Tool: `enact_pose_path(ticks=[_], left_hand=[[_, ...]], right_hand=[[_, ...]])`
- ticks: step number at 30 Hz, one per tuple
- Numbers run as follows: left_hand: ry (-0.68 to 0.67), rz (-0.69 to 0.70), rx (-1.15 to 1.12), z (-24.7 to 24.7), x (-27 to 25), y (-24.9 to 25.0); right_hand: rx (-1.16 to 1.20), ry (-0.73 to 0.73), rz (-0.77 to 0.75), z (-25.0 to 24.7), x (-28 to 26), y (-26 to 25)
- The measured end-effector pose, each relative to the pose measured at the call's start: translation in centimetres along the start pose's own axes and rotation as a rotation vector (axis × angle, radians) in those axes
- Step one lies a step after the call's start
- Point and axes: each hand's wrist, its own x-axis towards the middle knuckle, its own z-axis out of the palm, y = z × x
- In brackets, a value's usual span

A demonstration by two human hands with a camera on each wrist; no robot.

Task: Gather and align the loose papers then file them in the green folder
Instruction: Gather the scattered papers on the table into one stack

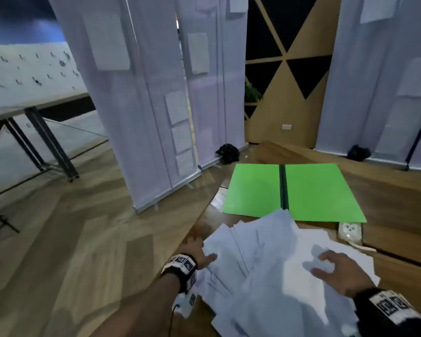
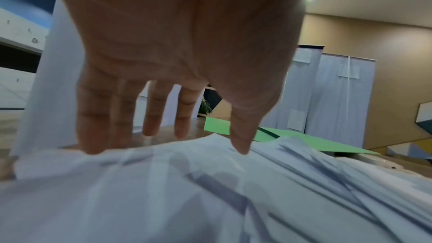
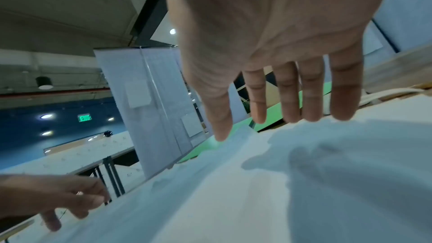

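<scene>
A messy pile of loose white papers lies on the wooden table, just in front of the green folder, which lies open and flat. My left hand is at the pile's left edge with straight fingers, its thumb on the sheets. My right hand rests on top of the pile's right side, fingers spread. In the left wrist view the left hand stretches over the papers, with the folder beyond. In the right wrist view the right hand hovers flat over the papers.
A white power socket strip sits on the table just right of the pile, below the folder's near edge. Tall white roll-up banners stand behind and to the left. Another table stands at the far left.
</scene>
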Motion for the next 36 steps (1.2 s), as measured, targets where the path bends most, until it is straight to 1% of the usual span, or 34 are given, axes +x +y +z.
enact_pose_path(ticks=[2, 3, 4, 7, 10, 12, 13, 15, 17, 18, 20, 21, 23, 26, 28, 31, 34, 36], left_hand=[[-0.028, -0.045, 0.068, 1.2, 0.4, 0.4], [-0.029, -0.056, 0.107, 1.7, 0.7, 0.5], [-0.014, -0.061, 0.123, 2.1, 0.9, 0.7], [-0.027, -0.038, 0.174, 3.0, 1.3, 1.2], [-0.016, 0.021, 0.158, 2.8, 2.3, 0.5], [0.001, 0.092, 0.138, 2.8, 2.3, 0.0], [0.009, 0.112, 0.112, 2.8, 2.1, -0.5], [0.022, 0.094, 0.019, 2.6, 1.0, -1.4], [0.051, 0.044, -0.028, 2.4, -0.2, -2.6], [0.084, 0.009, -0.020, 2.4, -1.0, -3.2], [0.128, -0.085, 0.025, 2.3, -2.3, -4.4], [0.126, -0.126, 0.043, 2.3, -3.2, -4.8], [0.102, -0.161, 0.069, 2.1, -4.7, -5.0], [0.076, -0.117, 0.103, 2.4, -6.3, -4.0], [0.054, -0.098, 0.117, 2.8, -6.6, -3.0], [0.052, -0.071, 0.078, 3.4, -6.1, -2.3], [0.062, -0.017, -0.016, 3.3, -5.3, -2.0], [0.056, 0.034, -0.177, 3.3, -5.0, -2.2]], right_hand=[[-0.032, -0.048, 0.059, 1.2, 0.5, 0.5], [-0.064, -0.081, 0.052, 1.9, 0.6, 0.7], [-0.096, -0.084, 0.028, 2.5, 0.8, 0.7], [-0.210, -0.132, -0.064, 4.6, 1.3, 0.6], [-0.247, -0.119, -0.164, 5.1, 1.4, -0.4], [-0.257, -0.165, -0.204, 5.2, 0.9, -1.1], [-0.237, -0.191, -0.216, 5.0, 0.3, -1.5], [-0.142, -0.193, -0.224, 4.2, -0.9, -1.9], [-0.046, -0.100, -0.191, 3.1, -1.6, -1.5], [-0.044, -0.035, -0.157, 2.5, -1.8, -0.7], [-0.133, 0.059, -0.016, 1.3, -1.4, 1.6], [-0.198, 0.071, 0.065, 0.7, -1.6, 2.3], [-0.336, 0.034, 0.130, -0.2, -2.9, 2.6], [-0.374, -0.047, 0.147, -0.3, -4.5, 1.3], [-0.424, -0.079, 0.140, 0.1, -4.3, 0.8], [-0.448, -0.096, 0.116, 1.3, -2.8, 1.5], [-0.408, -0.083, 0.054, 2.1, -1.9, 0.8], [-0.321, -0.085, 0.009, 2.6, -1.6, -0.1]])
